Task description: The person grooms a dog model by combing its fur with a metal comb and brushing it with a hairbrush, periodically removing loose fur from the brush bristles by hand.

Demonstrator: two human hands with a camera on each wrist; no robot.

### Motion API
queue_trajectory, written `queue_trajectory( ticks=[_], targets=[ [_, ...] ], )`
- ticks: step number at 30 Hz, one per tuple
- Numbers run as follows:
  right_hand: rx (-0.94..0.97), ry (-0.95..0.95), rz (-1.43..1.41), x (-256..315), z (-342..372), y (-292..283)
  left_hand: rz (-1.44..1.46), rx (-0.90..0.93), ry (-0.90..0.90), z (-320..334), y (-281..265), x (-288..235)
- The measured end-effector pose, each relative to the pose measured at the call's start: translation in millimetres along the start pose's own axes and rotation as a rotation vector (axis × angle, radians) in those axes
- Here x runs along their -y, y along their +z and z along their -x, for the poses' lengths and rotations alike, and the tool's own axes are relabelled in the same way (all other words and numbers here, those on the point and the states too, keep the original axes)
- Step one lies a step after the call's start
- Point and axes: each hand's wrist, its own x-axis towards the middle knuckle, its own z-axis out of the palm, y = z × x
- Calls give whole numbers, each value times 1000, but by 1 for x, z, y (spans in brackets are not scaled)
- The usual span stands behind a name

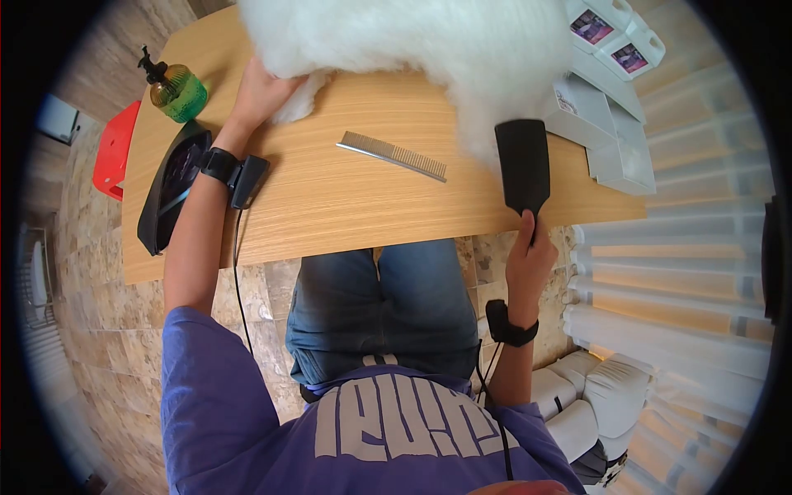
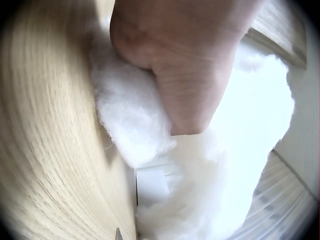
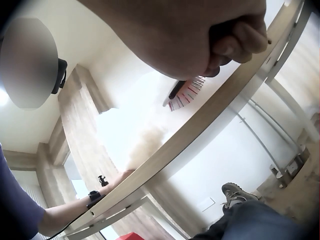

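A white, long-haired animal (image 1: 412,33) stands at the far side of the wooden table (image 1: 355,214); its head is not in view. My left hand (image 1: 262,95) grips a fluffy lower leg (image 1: 301,101) of it, thumb laid along the fur in the left wrist view, the other fingers hidden. With my right hand (image 1: 530,268) I hold a black paddle brush (image 1: 523,163) by its handle, its flat back facing up beside the animal's coat. Red-tipped pins (image 3: 189,94) show on its underside in the right wrist view. A metal comb (image 1: 392,157) lies between the hands.
At the left are a green pump bottle (image 1: 180,95), a black open pouch (image 1: 169,194) and a red stool (image 1: 115,153). White boxes (image 1: 606,136) and white jugs (image 1: 631,51) stand at the right. A cable (image 1: 239,280) hangs from the left wrist over the table edge.
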Motion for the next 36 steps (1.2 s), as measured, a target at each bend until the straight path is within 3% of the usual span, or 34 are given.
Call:
queue_trajectory(
  ticks=[10,13,18,20,22,25,27,30,36],
  targets=[
    [-11,76,168,-42,42,-40,15,-18,5,3,1,8],
    [-207,152,36,-45,37,-43,-4,-53,45,-1,2,8],
    [-344,-28,-24,8,-4,-25,30,-48,-21,2,3,-1],
    [-254,-155,-94,48,-22,-16,33,-59,-21,2,4,-5],
    [-282,-305,-187,90,-44,2,39,-71,-18,3,0,-9],
    [-260,-399,-160,136,-70,22,22,-91,-19,0,0,-16],
    [-204,-453,-191,156,-81,35,26,-7,-2,1,-1,-15],
    [-102,-371,-93,153,-83,49,31,-13,-16,0,-2,-19],
    [-134,-366,-51,94,-62,53,55,-10,-4,-1,-1,-22]
  ],
)
